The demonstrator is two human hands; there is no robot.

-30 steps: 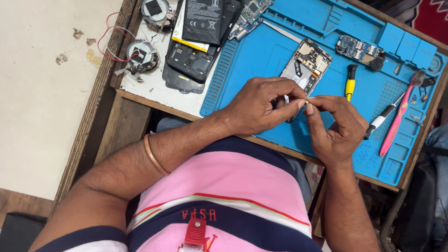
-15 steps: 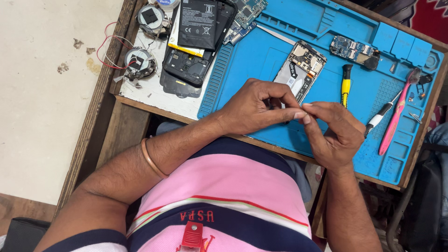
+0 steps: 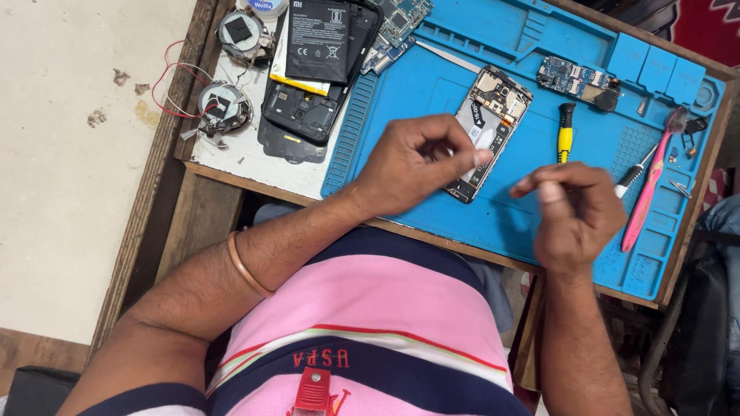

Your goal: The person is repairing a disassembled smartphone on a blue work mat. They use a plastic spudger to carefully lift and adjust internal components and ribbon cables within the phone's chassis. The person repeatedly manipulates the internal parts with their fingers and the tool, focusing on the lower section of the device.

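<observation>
My left hand (image 3: 416, 166) hovers over the blue work mat (image 3: 416, 85), its thumb and forefinger pinching a small white strip just above an opened phone (image 3: 493, 115). The phone lies face down with its circuit board and insides bare. My right hand (image 3: 574, 212) is off to the right, apart from the left, over the mat's front part. Its fingertips are pressed together and blurred, and nothing shows between them. A yellow-handled screwdriver (image 3: 565, 132) lies just beyond it.
On the mat's right side lie a pink toothbrush (image 3: 651, 181), a white-handled tool (image 3: 630, 179) and a loose circuit board (image 3: 578, 78). A black battery (image 3: 317, 38) on a black back cover (image 3: 301, 119) and two round wired parts (image 3: 223, 108) sit to the left.
My hands were pinched together on one small white piece over the phone. They have pulled apart: the right hand moved right and down, and the left kept the white strip.
</observation>
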